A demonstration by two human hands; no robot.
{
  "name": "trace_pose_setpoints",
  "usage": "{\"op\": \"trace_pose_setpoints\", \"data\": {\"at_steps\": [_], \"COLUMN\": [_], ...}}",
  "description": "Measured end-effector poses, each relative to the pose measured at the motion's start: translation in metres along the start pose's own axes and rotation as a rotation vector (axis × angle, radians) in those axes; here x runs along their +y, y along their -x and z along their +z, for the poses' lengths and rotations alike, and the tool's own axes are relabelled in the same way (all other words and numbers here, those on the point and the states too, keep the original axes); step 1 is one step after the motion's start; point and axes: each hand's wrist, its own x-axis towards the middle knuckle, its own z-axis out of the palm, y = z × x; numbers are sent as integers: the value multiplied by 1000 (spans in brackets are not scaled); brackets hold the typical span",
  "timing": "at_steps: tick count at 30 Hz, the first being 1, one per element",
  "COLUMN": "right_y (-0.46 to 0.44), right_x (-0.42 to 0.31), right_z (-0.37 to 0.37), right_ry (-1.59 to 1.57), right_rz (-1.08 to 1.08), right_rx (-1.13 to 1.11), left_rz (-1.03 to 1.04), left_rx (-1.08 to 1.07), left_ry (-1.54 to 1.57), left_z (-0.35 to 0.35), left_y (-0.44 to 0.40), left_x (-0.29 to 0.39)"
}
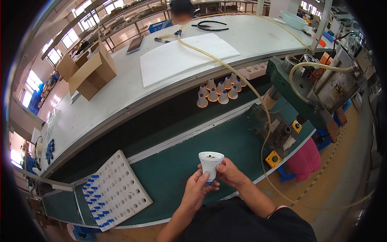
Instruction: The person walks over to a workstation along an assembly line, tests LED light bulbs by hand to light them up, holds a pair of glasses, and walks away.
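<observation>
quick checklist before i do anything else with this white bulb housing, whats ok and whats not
1. Two-handed hold on the white bulb housing: ok, left hand and right hand both grip it.
2. Wide end up: ok, it faces the camera.
3. Blue tip at the narrow end: ok, visible below.
4. Parts inside seated: cannot tell, too small.
5. Hands away from the press: ok, they are apart from it.
6. Hose clear of the bench: cannot tell, its height is unclear.
</observation>
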Motion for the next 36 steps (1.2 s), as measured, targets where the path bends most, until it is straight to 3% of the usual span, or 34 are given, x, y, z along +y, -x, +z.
{"op": "trace_pose_setpoints", "data": {"at_steps": [8,11,13,15,22,36], "right_y": [10,11,13,9,5,-3], "right_x": [-10,-22,-28,-20,-11,7], "right_z": [2,16,21,20,18,4], "right_ry": [210,292,279,441,220,345], "right_rz": [-59,-111,27,-4,-46,-67], "right_rx": [-6,-30,7,47,-60,68], "left_rz": [202,187,186,186,80,88], "left_rx": [-158,-210,-205,-199,-124,-251], "left_ry": [-52,-23,-33,-42,17,256], "left_z": [-19,-31,-32,-34,-37,-45], "left_y": [-3,-6,-6,-7,-11,-22], "left_x": [-23,-29,-29,-30,-30,-40]}}
